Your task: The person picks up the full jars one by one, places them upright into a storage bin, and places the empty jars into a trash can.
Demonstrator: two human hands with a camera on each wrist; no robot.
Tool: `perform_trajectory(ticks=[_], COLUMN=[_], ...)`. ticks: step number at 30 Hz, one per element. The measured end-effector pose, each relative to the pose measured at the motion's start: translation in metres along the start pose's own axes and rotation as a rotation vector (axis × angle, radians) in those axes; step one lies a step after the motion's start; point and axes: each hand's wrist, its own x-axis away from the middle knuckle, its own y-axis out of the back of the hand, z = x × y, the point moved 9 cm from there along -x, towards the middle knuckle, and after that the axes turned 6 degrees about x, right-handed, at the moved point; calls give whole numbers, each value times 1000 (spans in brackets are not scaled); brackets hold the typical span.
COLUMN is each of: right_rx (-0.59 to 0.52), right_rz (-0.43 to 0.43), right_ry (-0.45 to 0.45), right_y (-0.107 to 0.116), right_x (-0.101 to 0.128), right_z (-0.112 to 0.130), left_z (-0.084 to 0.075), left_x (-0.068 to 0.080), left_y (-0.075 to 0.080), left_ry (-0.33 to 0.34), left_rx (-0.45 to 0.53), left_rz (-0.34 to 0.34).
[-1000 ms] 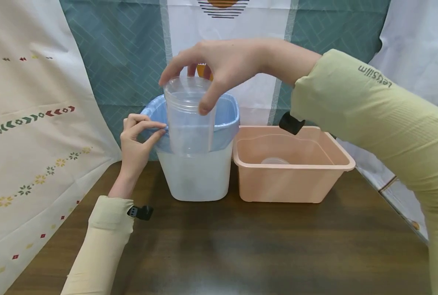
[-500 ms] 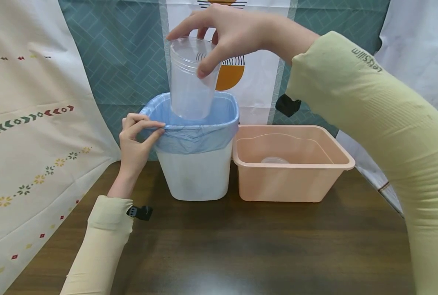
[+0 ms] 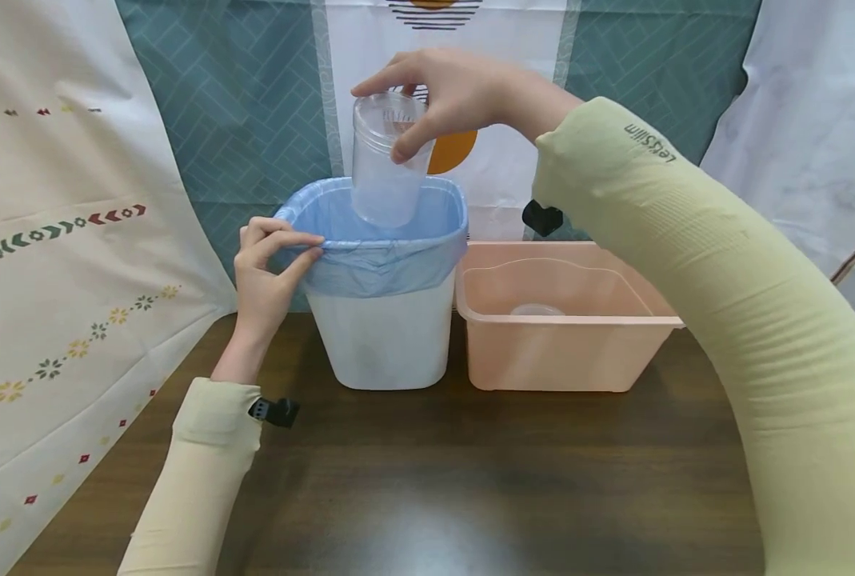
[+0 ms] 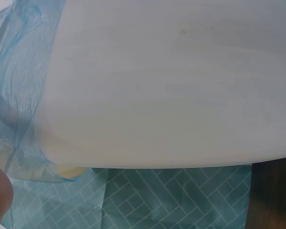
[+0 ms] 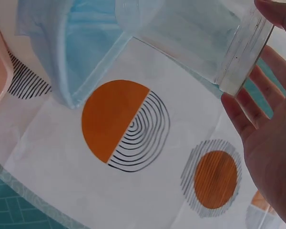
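My right hand (image 3: 445,100) grips a clear plastic container (image 3: 386,180) by its upper rim, thumb on the near side and fingers on the far side. Its lower end hangs at the mouth of a white bin (image 3: 391,344) lined with a blue plastic bag (image 3: 384,272). The right wrist view has the container (image 5: 190,36) tilted across the frame, its bottom beside the blue bag (image 5: 93,43). At the bin's left front rim, my left hand (image 3: 263,272) pinches the bag's folded edge. The left wrist view is mostly bin wall (image 4: 167,86).
To the right of the bin stands a peach plastic tub (image 3: 549,356) with a clear round item (image 3: 537,310) inside. My right sleeve (image 3: 686,240) covers its right end. A patterned cloth (image 3: 233,104) hangs behind, and both stand on a dark wooden table (image 3: 427,480).
The container rose from in front of the bin to above its mouth, then shifted right and slightly down. My right forearm swung left. The left hand stays on the bag's edge.
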Motion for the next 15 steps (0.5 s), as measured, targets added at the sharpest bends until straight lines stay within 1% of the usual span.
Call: perform_trajectory(ticks=[3, 8, 11, 15], right_rx=[1, -60, -86, -92], right_rz=[25, 81, 95, 131], right_ry=[3, 5, 11, -11], right_y=[-11, -29, -38, -48], right_x=[1, 2, 3, 4], right_z=[-4, -9, -10, -15], left_z=[1, -4, -6, -5], left_x=[-1, -2, -2, -2], left_y=[-2, -3, -3, -2], left_ry=[8, 14, 20, 21], left_rx=[-1, -2, -1, -4], left_rz=[6, 7, 12, 10])
